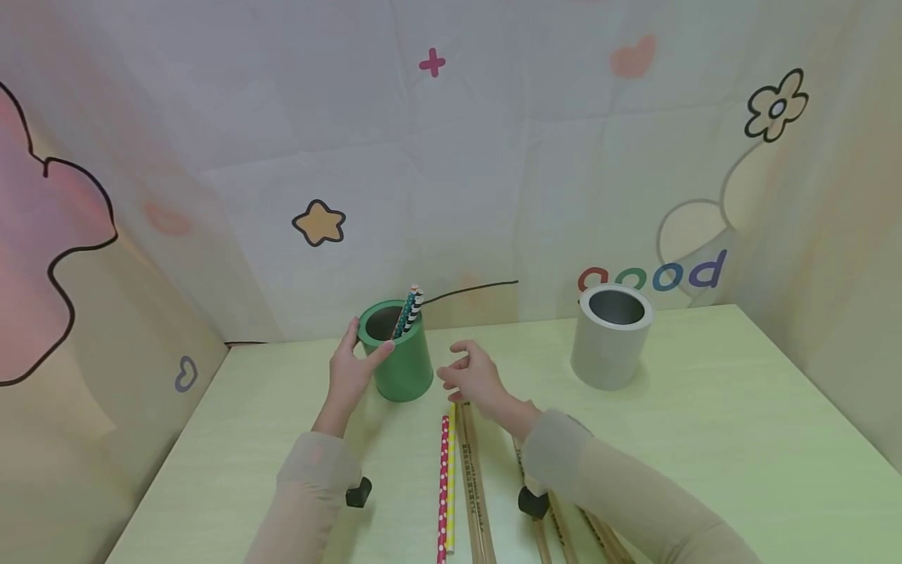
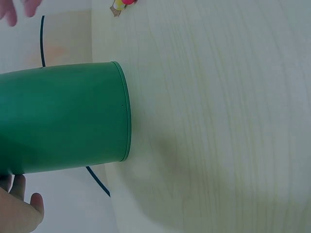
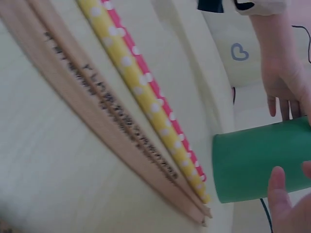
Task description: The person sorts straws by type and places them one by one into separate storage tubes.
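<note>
A green cup (image 1: 405, 366) stands upright on the table, with two patterned paper straws (image 1: 408, 313), one teal and one black-and-white striped, leaning inside it. My left hand (image 1: 350, 372) grips this cup from its left side, thumb at the near rim; some fingers are hidden behind it. To the right of the cup my right hand (image 1: 477, 381) hovers with loosely bent fingers, holding nothing. Below that hand lie a pink dotted straw (image 1: 443, 486), a yellow dotted straw (image 1: 451, 478) and flat brown paper sleeves (image 1: 474, 486) with printed text.
A white cup (image 1: 610, 345) stands at the back right. More brown sleeves (image 1: 557, 533) lie partly under my right forearm. A printed cloth (image 1: 479, 188) hangs behind the table (image 1: 733, 439).
</note>
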`<state>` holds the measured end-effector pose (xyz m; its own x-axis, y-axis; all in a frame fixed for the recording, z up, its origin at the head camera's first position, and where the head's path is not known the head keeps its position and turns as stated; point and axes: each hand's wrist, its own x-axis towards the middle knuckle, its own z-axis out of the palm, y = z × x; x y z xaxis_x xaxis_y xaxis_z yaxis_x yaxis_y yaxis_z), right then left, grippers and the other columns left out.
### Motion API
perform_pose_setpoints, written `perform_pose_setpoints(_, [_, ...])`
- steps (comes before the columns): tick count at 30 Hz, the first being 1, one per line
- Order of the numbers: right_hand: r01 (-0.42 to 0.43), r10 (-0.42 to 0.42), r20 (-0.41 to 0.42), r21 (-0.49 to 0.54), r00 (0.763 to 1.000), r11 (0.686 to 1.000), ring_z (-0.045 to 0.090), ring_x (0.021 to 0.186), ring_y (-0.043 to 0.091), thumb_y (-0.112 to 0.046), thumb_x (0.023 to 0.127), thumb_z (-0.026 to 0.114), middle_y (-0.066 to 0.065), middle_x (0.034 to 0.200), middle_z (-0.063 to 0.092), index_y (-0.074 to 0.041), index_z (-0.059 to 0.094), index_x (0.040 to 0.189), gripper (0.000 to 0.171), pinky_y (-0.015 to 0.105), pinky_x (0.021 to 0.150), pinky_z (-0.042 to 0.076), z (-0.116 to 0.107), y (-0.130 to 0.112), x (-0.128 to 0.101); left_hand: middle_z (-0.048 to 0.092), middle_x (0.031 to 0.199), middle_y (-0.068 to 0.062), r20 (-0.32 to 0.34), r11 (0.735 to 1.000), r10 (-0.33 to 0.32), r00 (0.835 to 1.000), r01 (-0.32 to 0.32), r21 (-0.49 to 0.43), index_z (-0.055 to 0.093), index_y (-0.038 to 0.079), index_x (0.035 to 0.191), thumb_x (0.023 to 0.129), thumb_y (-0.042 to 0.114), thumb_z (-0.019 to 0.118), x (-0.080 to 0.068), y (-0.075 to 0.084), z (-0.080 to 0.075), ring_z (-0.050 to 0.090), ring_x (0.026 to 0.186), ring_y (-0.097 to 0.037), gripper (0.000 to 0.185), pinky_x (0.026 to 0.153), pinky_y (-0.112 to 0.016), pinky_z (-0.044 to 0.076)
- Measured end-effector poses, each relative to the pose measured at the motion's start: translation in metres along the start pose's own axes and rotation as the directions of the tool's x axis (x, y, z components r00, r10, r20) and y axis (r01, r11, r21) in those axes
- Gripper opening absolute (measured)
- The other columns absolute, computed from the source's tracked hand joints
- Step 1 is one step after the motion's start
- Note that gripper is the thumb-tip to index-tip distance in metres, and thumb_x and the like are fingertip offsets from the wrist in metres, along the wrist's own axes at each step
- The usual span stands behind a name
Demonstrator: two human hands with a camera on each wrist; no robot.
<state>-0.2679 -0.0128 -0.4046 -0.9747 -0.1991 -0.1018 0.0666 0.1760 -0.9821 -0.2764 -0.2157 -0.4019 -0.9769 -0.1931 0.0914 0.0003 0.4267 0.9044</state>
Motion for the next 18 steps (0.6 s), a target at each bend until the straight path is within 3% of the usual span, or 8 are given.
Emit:
perform_pose_setpoints(7, [-0.049, 0.063, 0.095, -0.14, 0.993, 0.989, 0.06, 0.064, 0.021, -0.007, 0.078, 0.063, 0.013, 0.084, 0.059, -0.002, 0.04, 0.121, 0.049, 0.032, 0.057, 0.053, -0.001, 0.015, -0.008, 0.022, 0.147, -0.007, 0.003, 1.0, -0.001, 1.0, 0.001, 0.001, 0.013, 0.017, 0.143, 0.077, 0.044, 0.063, 0.001, -0.001, 0.0, 0.016, 0.136, -0.024, 0.087, 0.109, -0.049, 0.015])
perform_pose_setpoints(18, [-0.073, 0.125, 0.161, -0.296, 0.979, 0.952, 0.053, 0.049, 0.014, -0.006, 0.076, 0.065, 0.007, 0.071, 0.055, -0.001, 0.042, 0.12, 0.05, 0.023, 0.048, 0.048, 0.005, 0.032, -0.02, 0.021, 0.147, -0.007, 0.003, 1.0, -0.007, 1.0, 0.007, 0.009, 0.013, 0.017, 0.143, 0.076, 0.047, 0.063, 0.002, -0.002, 0.0, 0.016, 0.136, -0.024, 0.089, 0.109, -0.048, 0.014])
